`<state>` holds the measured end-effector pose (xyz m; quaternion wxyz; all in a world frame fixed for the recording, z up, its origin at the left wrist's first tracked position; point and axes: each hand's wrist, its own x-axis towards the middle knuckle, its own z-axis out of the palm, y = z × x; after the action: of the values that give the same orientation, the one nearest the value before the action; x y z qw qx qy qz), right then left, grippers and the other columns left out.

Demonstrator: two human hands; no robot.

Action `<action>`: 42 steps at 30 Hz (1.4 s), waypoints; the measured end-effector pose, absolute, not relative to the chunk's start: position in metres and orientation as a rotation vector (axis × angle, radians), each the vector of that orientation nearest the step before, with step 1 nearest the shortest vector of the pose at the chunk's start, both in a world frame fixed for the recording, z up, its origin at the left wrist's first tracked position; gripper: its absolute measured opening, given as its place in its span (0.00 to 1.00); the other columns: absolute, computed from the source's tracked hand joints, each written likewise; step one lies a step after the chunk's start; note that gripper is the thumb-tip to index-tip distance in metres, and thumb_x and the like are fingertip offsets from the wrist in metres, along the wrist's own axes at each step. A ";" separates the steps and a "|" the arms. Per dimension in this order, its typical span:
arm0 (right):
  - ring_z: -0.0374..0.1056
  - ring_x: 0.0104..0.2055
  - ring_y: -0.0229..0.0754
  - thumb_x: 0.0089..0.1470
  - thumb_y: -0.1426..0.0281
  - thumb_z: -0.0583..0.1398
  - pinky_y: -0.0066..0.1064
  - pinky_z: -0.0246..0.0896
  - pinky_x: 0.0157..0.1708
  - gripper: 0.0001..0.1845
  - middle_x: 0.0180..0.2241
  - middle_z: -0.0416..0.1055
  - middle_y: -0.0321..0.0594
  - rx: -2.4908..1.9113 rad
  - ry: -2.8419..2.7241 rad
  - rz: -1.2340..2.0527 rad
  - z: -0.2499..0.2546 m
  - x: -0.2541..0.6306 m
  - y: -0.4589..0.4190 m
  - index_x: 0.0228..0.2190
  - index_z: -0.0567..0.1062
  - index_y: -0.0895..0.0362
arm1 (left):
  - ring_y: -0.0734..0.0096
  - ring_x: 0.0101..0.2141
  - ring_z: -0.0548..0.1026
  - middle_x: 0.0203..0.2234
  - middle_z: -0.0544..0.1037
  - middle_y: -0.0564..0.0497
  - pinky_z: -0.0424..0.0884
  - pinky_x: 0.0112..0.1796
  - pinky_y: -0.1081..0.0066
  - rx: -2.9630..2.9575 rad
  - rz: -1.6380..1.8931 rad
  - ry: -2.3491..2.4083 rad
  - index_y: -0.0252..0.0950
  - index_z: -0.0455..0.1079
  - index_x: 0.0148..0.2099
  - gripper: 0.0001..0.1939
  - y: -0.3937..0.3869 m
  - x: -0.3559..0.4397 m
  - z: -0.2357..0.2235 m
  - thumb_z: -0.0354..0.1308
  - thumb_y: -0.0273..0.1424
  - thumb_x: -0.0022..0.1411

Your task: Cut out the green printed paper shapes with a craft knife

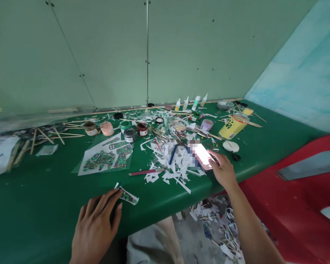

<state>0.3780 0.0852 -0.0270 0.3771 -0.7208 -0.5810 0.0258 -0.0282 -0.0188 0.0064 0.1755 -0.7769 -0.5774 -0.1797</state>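
Note:
My left hand point(96, 220) lies palm down near the table's front edge, fingers stretched out. Its fingertips touch a narrow paper cutout point(129, 197) with a dark green pattern and white border. To the right, my right hand point(222, 170) grips the near right side of a smartphone point(202, 154) with a bright screen, the thumb over its lower end. Part of the phone is blurred out. Between the hands lies a red craft knife point(146, 172), and behind it a patterned paper sheet point(108, 156). White paper scraps point(178, 161) and blue-handled pliers point(173, 154) lie left of the phone.
Paint jars point(129, 135) stand behind the sheet. A yellow container point(233, 127) lies tipped at the right, near a white lid point(231, 146). Glue bottles point(186, 103) line the wall. Thin sticks lie about. A red chair point(291, 190) stands at right; scraps litter the floor point(187, 234).

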 end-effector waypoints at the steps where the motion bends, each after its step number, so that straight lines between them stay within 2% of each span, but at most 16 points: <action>1: 0.66 0.37 0.48 0.54 0.58 0.50 0.45 0.61 0.44 0.23 0.43 0.71 0.45 -1.834 -1.461 0.053 -0.025 0.375 0.083 0.47 0.74 0.50 | 0.57 0.41 0.73 0.47 0.78 0.50 0.66 0.37 0.59 -2.197 -0.511 -1.634 0.43 0.69 0.54 0.17 -0.019 -0.028 0.006 0.47 0.36 0.66; 3: 0.66 0.37 0.48 0.54 0.58 0.50 0.44 0.62 0.43 0.22 0.42 0.70 0.47 -1.799 -1.432 0.004 -0.020 0.364 0.076 0.45 0.74 0.53 | 0.57 0.42 0.73 0.46 0.78 0.51 0.66 0.38 0.59 -2.196 -0.511 -1.632 0.43 0.69 0.54 0.17 -0.020 -0.029 0.006 0.48 0.36 0.66; 6: 0.66 0.37 0.48 0.55 0.59 0.52 0.42 0.61 0.44 0.16 0.37 0.70 0.46 -1.673 -1.499 -0.061 -0.007 0.330 0.060 0.38 0.75 0.52 | 0.60 0.43 0.73 0.46 0.78 0.53 0.66 0.39 0.61 -2.219 -0.507 -1.632 0.45 0.70 0.53 0.16 -0.022 -0.029 0.006 0.49 0.33 0.66; 10: 0.68 0.37 0.47 0.58 0.63 0.53 0.39 0.63 0.39 0.10 0.33 0.71 0.42 -1.423 -1.762 0.160 0.008 0.255 0.034 0.34 0.74 0.51 | 0.61 0.43 0.72 0.48 0.78 0.53 0.66 0.41 0.61 -2.247 -0.512 -1.602 0.44 0.72 0.52 0.15 -0.024 -0.029 0.006 0.50 0.32 0.66; 14: 0.68 0.39 0.47 0.59 0.63 0.55 0.39 0.63 0.39 0.10 0.35 0.72 0.42 -1.373 -2.010 0.385 0.010 0.177 0.015 0.39 0.72 0.52 | 0.61 0.43 0.73 0.50 0.77 0.53 0.66 0.41 0.61 -2.271 -0.516 -1.586 0.44 0.72 0.51 0.15 -0.025 -0.030 0.003 0.50 0.32 0.65; 17: 0.67 0.40 0.52 0.56 0.62 0.59 0.43 0.61 0.39 0.12 0.36 0.72 0.45 -1.481 -2.090 0.266 0.004 0.143 0.013 0.41 0.71 0.54 | 0.61 0.43 0.73 0.50 0.77 0.52 0.66 0.41 0.61 -2.272 -0.551 -1.584 0.43 0.72 0.52 0.15 -0.027 -0.031 0.001 0.51 0.31 0.65; 21: 0.67 0.39 0.53 0.53 0.66 0.61 0.42 0.59 0.38 0.11 0.36 0.71 0.44 -1.552 -2.096 0.184 -0.001 0.133 0.019 0.40 0.70 0.53 | 0.60 0.43 0.72 0.51 0.76 0.53 0.67 0.41 0.60 -2.268 -0.556 -1.575 0.42 0.72 0.52 0.15 -0.028 -0.031 -0.001 0.51 0.31 0.65; 25: 0.68 0.37 0.50 0.53 0.70 0.60 0.40 0.58 0.37 0.08 0.34 0.71 0.41 -1.559 -2.081 0.231 0.000 0.137 0.021 0.38 0.71 0.52 | 0.60 0.43 0.72 0.51 0.76 0.52 0.66 0.42 0.60 -2.253 -0.537 -1.572 0.42 0.72 0.51 0.15 -0.029 -0.031 -0.001 0.51 0.31 0.65; 34: 0.68 0.36 0.47 0.54 0.74 0.58 0.38 0.57 0.37 0.08 0.34 0.72 0.40 -1.570 -2.116 0.251 -0.001 0.139 0.025 0.37 0.72 0.52 | 0.60 0.43 0.72 0.52 0.76 0.55 0.65 0.42 0.60 -2.266 -0.565 -1.562 0.41 0.72 0.51 0.15 -0.029 -0.032 0.000 0.51 0.30 0.65; 39: 0.70 0.40 0.47 0.57 0.70 0.57 0.38 0.57 0.39 0.05 0.37 0.75 0.41 -1.540 -2.119 0.257 0.003 0.133 0.030 0.36 0.72 0.53 | 0.59 0.44 0.72 0.51 0.76 0.55 0.64 0.43 0.59 -2.292 -0.567 -1.515 0.41 0.71 0.52 0.16 -0.028 -0.033 -0.002 0.50 0.30 0.65; 42: 0.69 0.44 0.48 0.56 0.66 0.60 0.38 0.57 0.42 0.06 0.39 0.75 0.42 -1.557 -2.084 0.265 0.006 0.123 0.034 0.37 0.72 0.53 | 0.59 0.44 0.71 0.50 0.77 0.55 0.63 0.43 0.59 -2.297 -0.589 -1.508 0.40 0.71 0.53 0.16 -0.028 -0.034 -0.003 0.49 0.29 0.65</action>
<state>0.1227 0.0343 0.0059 0.2603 -0.5749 -0.7696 0.0978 -0.0338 -0.0284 -0.0033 0.1651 -0.8062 -0.5293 -0.2067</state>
